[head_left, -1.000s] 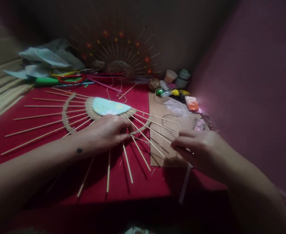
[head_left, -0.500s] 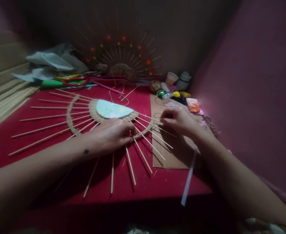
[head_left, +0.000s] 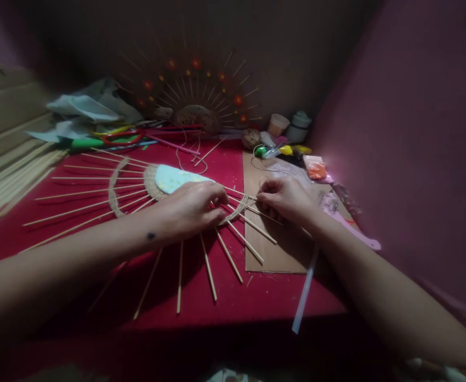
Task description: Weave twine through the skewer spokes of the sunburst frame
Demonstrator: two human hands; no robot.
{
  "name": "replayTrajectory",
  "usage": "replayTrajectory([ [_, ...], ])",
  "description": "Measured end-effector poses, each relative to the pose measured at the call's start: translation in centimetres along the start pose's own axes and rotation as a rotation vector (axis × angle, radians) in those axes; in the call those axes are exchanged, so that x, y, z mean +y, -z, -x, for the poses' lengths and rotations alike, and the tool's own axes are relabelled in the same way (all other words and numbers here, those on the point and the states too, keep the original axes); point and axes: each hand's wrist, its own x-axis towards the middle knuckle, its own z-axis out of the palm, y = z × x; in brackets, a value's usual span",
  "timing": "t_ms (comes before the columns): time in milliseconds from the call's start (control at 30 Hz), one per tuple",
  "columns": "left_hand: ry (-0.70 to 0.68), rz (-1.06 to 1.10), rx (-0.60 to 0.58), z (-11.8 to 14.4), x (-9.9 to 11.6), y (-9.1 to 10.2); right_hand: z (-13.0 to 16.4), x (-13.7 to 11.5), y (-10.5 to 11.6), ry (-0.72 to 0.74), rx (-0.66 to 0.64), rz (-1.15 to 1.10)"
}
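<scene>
A half-round fan of thin wooden sticks [head_left: 207,265] spreads over the table. Its center piece carries pale blue patterned fabric [head_left: 173,178] edged with woven twine, and an outer twine band [head_left: 114,191] crosses the sticks. My left hand [head_left: 195,207] lies over the fan's middle, fingers curled round its sticks by the right-hand band; its fingertips partly hide what they grip. My right hand [head_left: 282,196] is closed in a pinch at the right end of that band, on the thin twine [head_left: 262,180] beside the rightmost sticks.
Brown cardboard [head_left: 272,254] lies under the right side. A glue stick [head_left: 306,297] overhangs the table's front edge. Behind are a twine ball [head_left: 252,138], a cup [head_left: 278,125], red-handled scissors [head_left: 123,138] and a finished flowered fan [head_left: 195,63]. Loose sticks [head_left: 14,175] lie left.
My left hand has shifted slightly right and up along the sticks, now covering part of the blue fabric. My right hand has moved a little left, closer to the band's end.
</scene>
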Motion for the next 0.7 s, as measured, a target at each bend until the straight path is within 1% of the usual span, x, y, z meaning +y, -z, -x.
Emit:
replayTrajectory([
  [67,0.013,0.012,-0.040,-0.7,0.6,-0.6,0.0,0.0,0.0,-0.006,0.001,0.000],
  [133,0.019,-0.014,-0.054,-1.3,0.9,-1.4,0.1,-0.1,-0.1,-0.018,0.007,0.004],
  [233,0.018,-0.038,-0.032,-1.7,1.0,-2.3,0.3,-0.3,-0.2,-0.010,0.002,0.015],
  [333,0.049,-0.011,-0.031,-1.8,1.0,-2.6,0.3,-0.3,-0.1,0.035,0.000,0.063],
  [467,0.082,0.083,0.000,-1.6,0.8,-2.4,0.7,-0.5,1.3,0.212,0.066,0.229],
  [533,0.073,0.138,0.031,-1.5,0.7,-1.9,1.2,-1.0,2.4,0.289,0.045,0.230],
  [600,0.069,0.179,0.067,-1.3,0.6,-1.4,2.1,-1.6,3.6,0.315,0.006,0.179],
  [700,0.064,0.212,0.119,-1.2,0.4,-0.8,3.4,-2.3,5.1,0.299,-0.037,0.144],
])
